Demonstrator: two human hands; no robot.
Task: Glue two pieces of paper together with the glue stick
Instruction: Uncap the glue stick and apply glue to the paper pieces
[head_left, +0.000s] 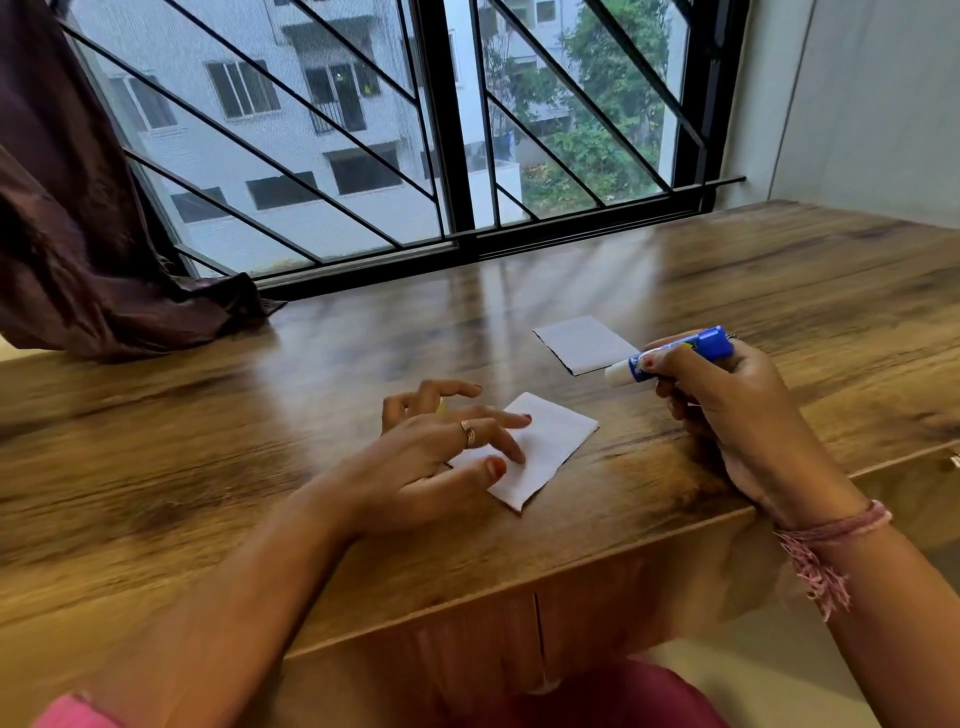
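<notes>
Head view: glue poised beside the paper

Right hand (727, 400) grips the uncapped glue stick (675, 356), tip pointing left toward the near paper (550, 447). Left hand (447, 447), fingers spread, pins it. Second paper (584, 343) lies just beyond.

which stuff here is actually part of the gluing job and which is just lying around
Part of the job:
- glue stick, uncapped, gripped by the right hand
- near paper piece, touched by the left hand
- far paper piece, lying apart on the wooden table

Just there:
- brown curtain
- window grille
</notes>
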